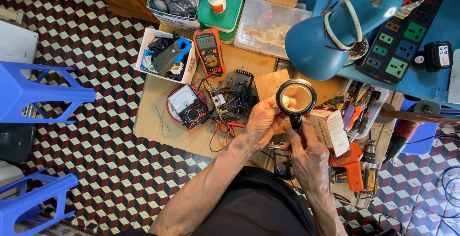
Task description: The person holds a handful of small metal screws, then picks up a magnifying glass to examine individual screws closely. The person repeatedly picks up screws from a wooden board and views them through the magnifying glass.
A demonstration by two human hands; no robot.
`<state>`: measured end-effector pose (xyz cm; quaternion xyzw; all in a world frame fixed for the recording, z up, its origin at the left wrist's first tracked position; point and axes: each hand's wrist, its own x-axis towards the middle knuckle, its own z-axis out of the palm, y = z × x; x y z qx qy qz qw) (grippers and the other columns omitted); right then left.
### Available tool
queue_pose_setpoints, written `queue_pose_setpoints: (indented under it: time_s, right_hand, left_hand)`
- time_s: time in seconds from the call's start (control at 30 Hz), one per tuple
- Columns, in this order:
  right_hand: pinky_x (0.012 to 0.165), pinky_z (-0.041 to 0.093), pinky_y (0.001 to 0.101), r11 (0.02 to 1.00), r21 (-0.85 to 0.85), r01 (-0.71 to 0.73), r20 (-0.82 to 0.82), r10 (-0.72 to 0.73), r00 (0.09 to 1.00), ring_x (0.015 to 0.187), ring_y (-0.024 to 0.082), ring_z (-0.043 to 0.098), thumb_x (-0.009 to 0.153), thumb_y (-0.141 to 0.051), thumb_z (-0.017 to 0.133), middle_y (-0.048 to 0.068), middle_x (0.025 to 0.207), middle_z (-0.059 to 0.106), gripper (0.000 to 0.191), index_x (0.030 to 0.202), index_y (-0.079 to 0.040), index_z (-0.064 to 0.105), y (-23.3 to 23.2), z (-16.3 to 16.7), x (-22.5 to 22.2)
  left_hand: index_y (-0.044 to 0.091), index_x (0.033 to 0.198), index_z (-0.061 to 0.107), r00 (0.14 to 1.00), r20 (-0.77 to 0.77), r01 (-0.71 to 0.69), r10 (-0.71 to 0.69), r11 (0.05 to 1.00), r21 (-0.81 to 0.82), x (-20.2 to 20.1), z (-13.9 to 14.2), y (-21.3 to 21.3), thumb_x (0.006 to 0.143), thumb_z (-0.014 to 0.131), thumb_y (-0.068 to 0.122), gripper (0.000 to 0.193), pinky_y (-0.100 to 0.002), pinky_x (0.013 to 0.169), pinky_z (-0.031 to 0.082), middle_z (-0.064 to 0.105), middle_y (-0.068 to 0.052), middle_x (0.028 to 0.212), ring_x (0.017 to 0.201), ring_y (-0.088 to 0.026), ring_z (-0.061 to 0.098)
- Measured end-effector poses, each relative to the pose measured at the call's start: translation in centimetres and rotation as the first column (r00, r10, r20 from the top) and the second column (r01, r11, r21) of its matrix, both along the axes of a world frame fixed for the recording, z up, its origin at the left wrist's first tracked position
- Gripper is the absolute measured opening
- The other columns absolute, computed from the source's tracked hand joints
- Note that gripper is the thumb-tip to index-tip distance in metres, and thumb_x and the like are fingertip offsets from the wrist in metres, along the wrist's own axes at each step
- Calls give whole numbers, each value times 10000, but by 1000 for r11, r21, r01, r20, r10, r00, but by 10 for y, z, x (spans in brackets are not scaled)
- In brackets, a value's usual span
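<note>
A black-rimmed magnifying glass [296, 97] is held upright over the workbench. My right hand [309, 157] grips its black handle from below. My left hand [262, 121] is raised beside the lens with its fingertips behind the glass, pinching something small that I cannot make out. Under the hands lies a small black device [282, 166] and a tangle of red and black wires [223, 123].
An orange digital multimeter [209, 51], an analog meter [187, 104], a blue desk lamp [342, 27], a power strip [400, 37], a cardboard box [331, 131], an orange drill [352, 166], a tray of hand tools [362, 109] and plastic bins crowd the bench. Blue stools [33, 92] stand left.
</note>
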<state>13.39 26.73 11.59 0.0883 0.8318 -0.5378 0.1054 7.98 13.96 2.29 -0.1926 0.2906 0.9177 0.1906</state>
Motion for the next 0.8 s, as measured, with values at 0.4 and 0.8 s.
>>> queue_pose_setpoints:
  time_s: [0.4,0.8]
  right_hand:
    - [578,589,270,1000,-9,18,6,-18,1000,660,110,710,1013,-177,592,58,852,722,350,1341,-56,617,0,2,1]
    - [589,602,269,1000,19,10,3,-10,1000,681,112,728,1013,-199,591,57,852,727,343,1322,-54,627,2,-3,3]
  left_hand:
    - [-13,1126,694,1000,-12,-7,7,1000,13,1,-3,2,991,644,33,151,-279,975,561,720,-83,1081,1022,-147,673]
    - [41,1127,723,998,-46,40,-42,998,-40,2,9,2,975,709,80,157,-254,956,525,721,-21,1105,1031,-89,639]
